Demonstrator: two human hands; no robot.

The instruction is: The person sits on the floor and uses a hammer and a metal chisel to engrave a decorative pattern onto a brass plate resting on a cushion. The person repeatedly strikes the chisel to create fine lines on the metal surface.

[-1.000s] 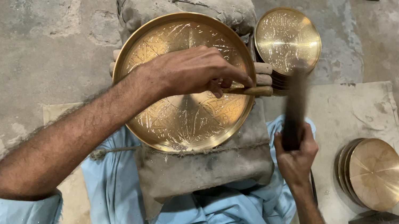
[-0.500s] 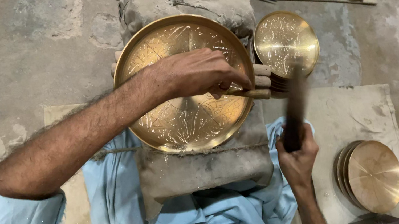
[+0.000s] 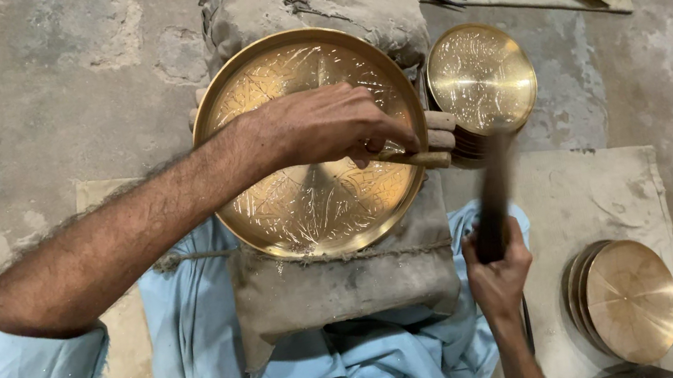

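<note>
On a rough concrete floor (image 3: 22, 105), a large brass tray (image 3: 311, 202) is bedded on a sandbag (image 3: 342, 279). A chisel (image 3: 418, 157) is pinched upright by the left hand (image 3: 326, 127); a mallet (image 3: 492, 190) is gripped by the right hand (image 3: 496, 272).

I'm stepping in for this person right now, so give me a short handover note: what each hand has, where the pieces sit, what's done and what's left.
Left hand: closed on a thin wooden-handled tool, held over the right edge of the large brass plate.
Right hand: gripping a dark mallet, blurred, raised beside the plate.
The plate lies on a sack-covered block on the person's lap. A smaller engraved brass plate tops a stack to the right; plain brass discs lean lower right.
Done: engraved pattern covers most of the plate's visible face.
Left: cannot tell how much under the hand remains; the plain discs look unworked.
</note>
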